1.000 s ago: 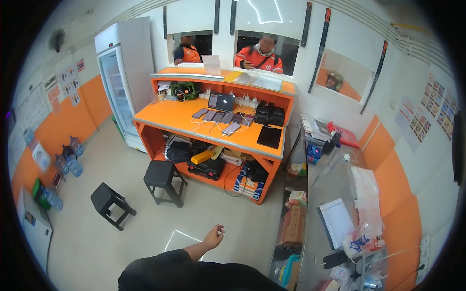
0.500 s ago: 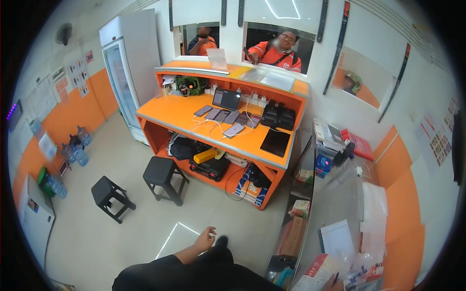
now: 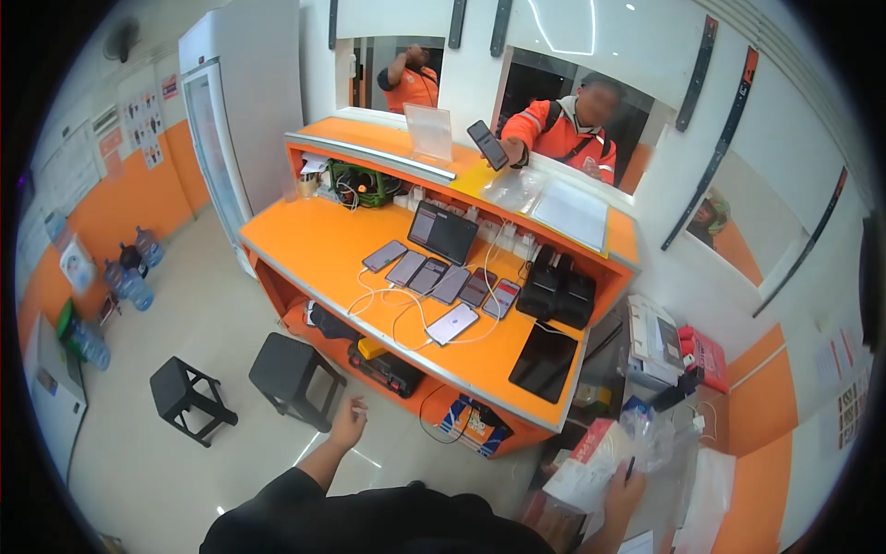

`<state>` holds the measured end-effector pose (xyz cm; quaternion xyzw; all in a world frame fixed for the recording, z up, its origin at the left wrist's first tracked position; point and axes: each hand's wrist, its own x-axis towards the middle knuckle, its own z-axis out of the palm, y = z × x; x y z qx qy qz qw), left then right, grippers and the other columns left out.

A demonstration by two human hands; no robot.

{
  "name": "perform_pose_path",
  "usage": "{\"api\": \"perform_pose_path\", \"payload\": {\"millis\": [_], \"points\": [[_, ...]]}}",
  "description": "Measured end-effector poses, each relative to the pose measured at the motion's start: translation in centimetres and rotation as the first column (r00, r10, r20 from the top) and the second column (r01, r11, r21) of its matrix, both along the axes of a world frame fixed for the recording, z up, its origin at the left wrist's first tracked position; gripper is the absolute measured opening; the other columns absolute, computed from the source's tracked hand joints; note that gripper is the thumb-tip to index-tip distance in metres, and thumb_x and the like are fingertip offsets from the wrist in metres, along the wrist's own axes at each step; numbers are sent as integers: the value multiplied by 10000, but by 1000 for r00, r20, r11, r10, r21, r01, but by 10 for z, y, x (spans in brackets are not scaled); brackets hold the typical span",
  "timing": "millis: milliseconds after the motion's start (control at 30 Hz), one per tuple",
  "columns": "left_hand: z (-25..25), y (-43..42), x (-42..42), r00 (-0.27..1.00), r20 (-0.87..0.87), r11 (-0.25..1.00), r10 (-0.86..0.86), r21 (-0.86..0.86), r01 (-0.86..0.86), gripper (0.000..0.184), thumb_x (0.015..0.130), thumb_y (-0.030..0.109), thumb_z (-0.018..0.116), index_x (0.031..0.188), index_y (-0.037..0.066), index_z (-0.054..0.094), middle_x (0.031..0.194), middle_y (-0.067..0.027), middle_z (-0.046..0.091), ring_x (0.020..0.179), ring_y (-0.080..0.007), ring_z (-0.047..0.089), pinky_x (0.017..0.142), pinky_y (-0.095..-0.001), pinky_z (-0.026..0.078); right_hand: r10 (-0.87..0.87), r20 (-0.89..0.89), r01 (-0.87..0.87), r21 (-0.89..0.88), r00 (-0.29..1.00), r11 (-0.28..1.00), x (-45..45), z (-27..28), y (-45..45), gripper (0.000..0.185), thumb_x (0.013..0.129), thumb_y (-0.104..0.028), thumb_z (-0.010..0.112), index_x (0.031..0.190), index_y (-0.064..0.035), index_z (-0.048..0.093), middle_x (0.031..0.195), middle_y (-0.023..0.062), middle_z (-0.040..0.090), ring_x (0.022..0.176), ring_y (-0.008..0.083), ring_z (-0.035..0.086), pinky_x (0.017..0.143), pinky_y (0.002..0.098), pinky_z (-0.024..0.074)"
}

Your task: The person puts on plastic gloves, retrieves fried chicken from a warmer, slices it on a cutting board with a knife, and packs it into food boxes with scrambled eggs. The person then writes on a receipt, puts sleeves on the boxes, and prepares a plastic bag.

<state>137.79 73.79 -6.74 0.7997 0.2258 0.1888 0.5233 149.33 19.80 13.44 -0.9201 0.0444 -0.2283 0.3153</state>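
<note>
My left hand point(image 3: 349, 423) hangs over the floor beside a black stool, its fingers loosely bent and apart, holding nothing. My right hand point(image 3: 624, 499) is closed at the edge of a red-and-white package point(image 3: 580, 478), over the side table on the right. A dark pen point(image 3: 630, 468) sticks up from its fingers. Just beyond that hand is a crumpled clear plastic bag point(image 3: 648, 432); whether the hand grips it too I cannot tell. Ahead, several phones lie on the orange counter point(image 3: 309, 217), among them a white-screened phone point(image 3: 452, 324) with white cables around it.
A laptop point(image 3: 441, 231), black charger point(image 3: 556, 286) and black tablet point(image 3: 543, 362) are on the counter. Two black stools point(image 3: 293, 367) stand left. At the window a person in orange point(image 3: 565, 129) holds out a phone point(image 3: 487, 145); another person point(image 3: 410, 88) stands behind the left window.
My view has moved nearer the counter. My right hand has come into clear sight with the package, raised from the side table's near end. The person at the window now extends a phone inward.
</note>
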Motion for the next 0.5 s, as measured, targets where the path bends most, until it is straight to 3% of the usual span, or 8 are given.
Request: {"api": "perform_pose_path", "payload": {"millis": [133, 167, 200, 333, 400, 467, 500], "points": [[21, 22, 43, 995, 34, 994, 96, -57, -94, 398, 898, -12, 499, 1287, 38, 431, 1048, -91, 592, 786, -166, 633, 709, -295, 522, 79, 161, -79, -9, 984, 997, 105, 38, 50, 370, 932, -215, 614, 780, 118, 562, 667, 255, 566, 623, 398, 554, 588, 494, 378], [23, 24, 50, 992, 35, 990, 121, -80, -117, 410, 895, -26, 492, 1295, 34, 423, 1071, -97, 587, 785, -157, 626, 713, -290, 521, 94, 184, -110, 80, 978, 991, 134, 47, 56, 366, 939, -209, 610, 776, 115, 560, 672, 252, 568, 615, 374, 552, 578, 482, 377], [13, 27, 54, 986, 69, 987, 154, -63, -149, 423, 892, -36, 486, 1301, 44, 417, 1091, -102, 574, 793, -159, 617, 717, -284, 518, 110, 204, -145, 165, 973, 976, 161, 57, 63, 362, 947, -202, 605, 772, 112, 558, 677, 249, 570, 606, 350, 550, 569, 471, 376], [-19, 28, 50, 933, -21, 920, 358, -160, -357, 464, 878, -58, 477, 1322, 57, 403, 1094, -111, 571, 806, -174, 601, 719, -286, 516, 159, 369, -186, 41, 916, 982, 269, 119, 98, 359, 953, -196, 601, 763, 105, 554, 652, 228, 562, 581, 293, 528, 557, 448, 371], [-40, 25, 42, 902, 110, 909, 417, -61, -413, 486, 876, -53, 478, 1341, 54, 387, 1109, -120, 581, 809, -172, 601, 709, -292, 518, 152, 314, -203, 136, 937, 970, 327, 148, 110, 367, 952, -200, 604, 747, 100, 550, 625, 207, 553, 561, 260, 503, 553, 445, 364], [-31, 15, 33, 870, -3, 868, 493, -60, -492, 499, 873, -44, 481, 1352, 51, 378, 1093, -116, 577, 797, -179, 607, 699, -301, 519, 207, 522, -317, 129, 827, 940, 386, 173, 137, 387, 954, -218, 601, 728, 92, 547, 596, 187, 542, 539, 253, 489, 546, 450, 364], [-14, 8, 34, 845, -64, 843, 532, -57, -535, 498, 872, -46, 478, 1352, 48, 382, 1083, -117, 575, 786, -184, 611, 695, -304, 518, 230, 427, -306, 117, 875, 945, 414, 185, 144, 385, 949, -228, 606, 738, 90, 553, 628, 205, 562, 566, 282, 519, 567, 454, 389]]}}
